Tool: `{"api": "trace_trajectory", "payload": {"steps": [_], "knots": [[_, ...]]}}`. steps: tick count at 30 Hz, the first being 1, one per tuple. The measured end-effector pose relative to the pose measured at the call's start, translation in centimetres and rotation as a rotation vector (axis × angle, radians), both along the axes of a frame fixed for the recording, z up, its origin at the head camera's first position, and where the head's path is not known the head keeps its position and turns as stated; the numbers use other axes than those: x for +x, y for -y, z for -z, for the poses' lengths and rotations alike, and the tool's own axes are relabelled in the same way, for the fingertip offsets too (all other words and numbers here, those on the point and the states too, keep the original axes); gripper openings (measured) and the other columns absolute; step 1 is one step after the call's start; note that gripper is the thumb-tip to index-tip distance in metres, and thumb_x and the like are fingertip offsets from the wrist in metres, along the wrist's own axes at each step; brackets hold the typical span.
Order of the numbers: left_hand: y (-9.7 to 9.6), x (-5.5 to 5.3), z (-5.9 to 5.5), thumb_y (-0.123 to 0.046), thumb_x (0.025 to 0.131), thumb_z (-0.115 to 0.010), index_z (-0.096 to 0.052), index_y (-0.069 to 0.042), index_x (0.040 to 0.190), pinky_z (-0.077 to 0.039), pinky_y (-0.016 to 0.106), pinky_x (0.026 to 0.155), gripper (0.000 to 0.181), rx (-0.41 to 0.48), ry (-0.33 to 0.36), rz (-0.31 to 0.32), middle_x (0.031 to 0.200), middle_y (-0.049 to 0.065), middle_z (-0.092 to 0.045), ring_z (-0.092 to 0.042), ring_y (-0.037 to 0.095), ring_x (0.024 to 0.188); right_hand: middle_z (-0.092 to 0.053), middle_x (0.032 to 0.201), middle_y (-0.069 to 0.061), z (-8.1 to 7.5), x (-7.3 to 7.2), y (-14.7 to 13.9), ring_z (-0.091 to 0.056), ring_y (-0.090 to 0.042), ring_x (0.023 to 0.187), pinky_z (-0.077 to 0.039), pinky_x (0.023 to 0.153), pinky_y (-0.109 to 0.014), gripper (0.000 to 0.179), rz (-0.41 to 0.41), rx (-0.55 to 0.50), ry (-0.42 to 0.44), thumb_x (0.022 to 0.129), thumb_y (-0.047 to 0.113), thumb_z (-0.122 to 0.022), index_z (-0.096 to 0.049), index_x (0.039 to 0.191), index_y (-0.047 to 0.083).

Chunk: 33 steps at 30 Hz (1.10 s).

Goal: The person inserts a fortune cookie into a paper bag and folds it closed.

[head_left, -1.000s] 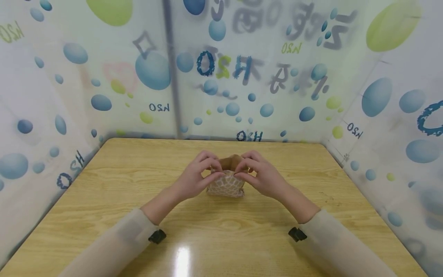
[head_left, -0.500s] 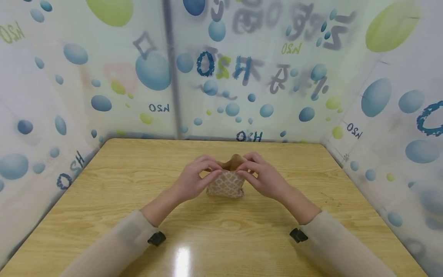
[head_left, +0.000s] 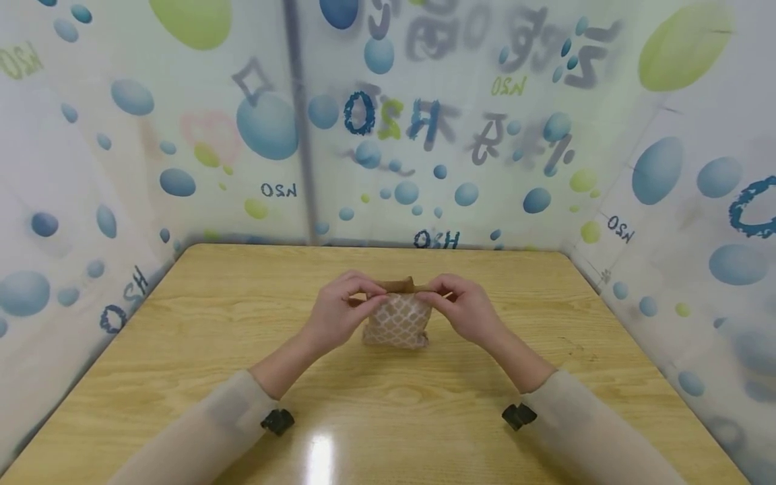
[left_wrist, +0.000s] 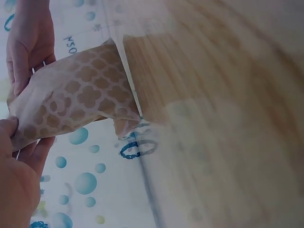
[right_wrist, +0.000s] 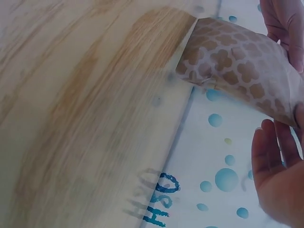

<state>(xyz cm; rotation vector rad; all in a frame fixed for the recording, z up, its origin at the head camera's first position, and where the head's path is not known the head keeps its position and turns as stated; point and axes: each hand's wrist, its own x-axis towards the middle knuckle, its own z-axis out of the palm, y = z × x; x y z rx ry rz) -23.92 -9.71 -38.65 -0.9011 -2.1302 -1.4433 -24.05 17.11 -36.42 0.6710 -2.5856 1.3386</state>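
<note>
A small brown paper bag [head_left: 397, 322] with a white lattice pattern stands on the table between both hands. My left hand [head_left: 341, 306] pinches the left side of its top edge between thumb and fingers. On the right side of that edge, my right hand [head_left: 468, 311] pinches the paper the same way. The plain brown rim is drawn nearly flat between them, with a small peak at the middle. In the left wrist view the bag [left_wrist: 80, 92] bulges below the grip; the right wrist view shows its patterned face [right_wrist: 237, 64] too. The bag's contents are hidden.
The wood-grain table [head_left: 400, 417] reaches to printed walls [head_left: 388, 168] at the back and both sides. A black clip-like device [head_left: 277, 422] sits by the left sleeve, and another black device [head_left: 519, 416] by the right sleeve. Light glares on the near tabletop.
The bag's mouth, gaping earlier, is now drawn nearly flat between the hands. The right hand's fingers have shifted outward along the rim, and more of the patterned front shows.
</note>
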Motion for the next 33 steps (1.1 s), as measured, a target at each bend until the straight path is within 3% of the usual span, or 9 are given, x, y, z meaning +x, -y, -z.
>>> {"api": "trace_trajectory", "payload": {"steps": [4, 9, 11, 14, 17, 25, 29, 33], "knots": [[0.00, -0.05, 0.13, -0.003, 0.091, -0.087, -0.081, -0.008, 0.093, -0.066, 0.025, 0.074, 0.008, 0.049, 0.024, -0.043, 0.096, 0.006, -0.075, -0.071, 0.009, 0.089, -0.078, 0.102, -0.001, 0.03, 0.09, -0.17, -0.067, -0.015, 0.089, -0.061, 0.081, -0.028, 0.008, -0.005, -0.009, -0.024, 0.105, 0.020, -0.075, -0.081, 0.102, 0.015], [-0.03, 0.09, 0.04, -0.004, 0.092, -0.088, -0.077, -0.008, 0.090, -0.066, 0.025, 0.075, 0.011, 0.067, 0.088, -0.028, 0.094, 0.006, -0.073, -0.071, 0.006, 0.090, -0.078, 0.107, -0.002, 0.03, 0.15, -0.49, -0.068, -0.014, 0.090, -0.060, 0.080, -0.028, 0.006, -0.037, -0.010, -0.026, 0.106, 0.017, -0.074, -0.081, 0.106, 0.016], [-0.07, 0.17, -0.06, -0.002, 0.092, -0.087, -0.074, -0.006, 0.098, -0.066, 0.026, 0.075, 0.015, 0.075, 0.120, -0.019, 0.093, 0.008, -0.072, -0.072, 0.006, 0.088, -0.078, 0.108, -0.003, 0.08, 0.14, -0.62, -0.069, -0.014, 0.091, -0.060, 0.080, -0.028, 0.007, -0.049, -0.002, -0.026, 0.106, 0.015, -0.074, -0.080, 0.107, 0.016], [-0.14, 0.21, -0.24, 0.001, 0.092, -0.086, -0.070, -0.004, 0.122, -0.065, 0.025, 0.075, 0.035, 0.090, 0.172, 0.001, 0.093, 0.012, -0.068, -0.075, 0.007, 0.088, -0.077, 0.109, -0.003, 0.15, 0.10, -0.73, -0.068, -0.014, 0.092, -0.060, 0.080, -0.028, 0.007, -0.064, 0.006, -0.007, 0.106, 0.014, -0.073, -0.079, 0.109, 0.016], [-0.14, 0.13, -0.31, 0.003, 0.092, -0.085, -0.066, -0.005, 0.137, -0.065, 0.024, 0.078, 0.049, 0.092, 0.208, 0.008, 0.093, 0.014, -0.066, -0.074, 0.006, 0.088, -0.076, 0.111, -0.004, 0.18, 0.03, -0.69, -0.067, -0.017, 0.091, -0.059, 0.079, -0.028, 0.009, -0.071, 0.009, 0.027, 0.108, 0.015, -0.071, -0.079, 0.112, 0.015], [0.15, -0.15, 0.16, -0.005, 0.095, -0.085, -0.082, -0.004, 0.099, -0.063, 0.023, 0.086, 0.005, 0.061, 0.282, 0.006, 0.101, 0.011, -0.069, -0.066, 0.009, 0.096, -0.076, 0.098, 0.000, 0.14, 0.05, -0.49, -0.063, -0.019, 0.080, -0.057, 0.073, -0.029, 0.010, -0.029, 0.076, -0.014, 0.108, 0.019, -0.071, -0.078, 0.100, 0.017], [0.20, -0.27, 0.08, -0.003, 0.097, -0.082, -0.076, -0.005, 0.093, -0.063, 0.023, 0.082, 0.008, 0.058, 0.316, 0.027, 0.100, 0.006, -0.064, -0.066, 0.014, 0.099, -0.076, 0.102, 0.000, -0.07, 0.04, -0.61, -0.067, -0.015, 0.087, -0.060, 0.079, -0.032, 0.008, -0.066, 0.091, -0.051, 0.107, 0.015, -0.072, -0.078, 0.102, 0.017], [0.13, -0.40, -0.04, 0.005, 0.097, -0.077, -0.070, -0.001, 0.095, -0.064, 0.026, 0.082, 0.010, 0.097, 0.375, 0.085, 0.106, 0.011, -0.066, -0.074, 0.020, 0.105, -0.076, 0.108, -0.004, -0.32, 0.09, -0.69, -0.069, -0.018, 0.097, -0.061, 0.082, -0.036, 0.008, -0.086, 0.076, -0.038, 0.106, 0.010, -0.072, -0.080, 0.106, 0.015]]}}
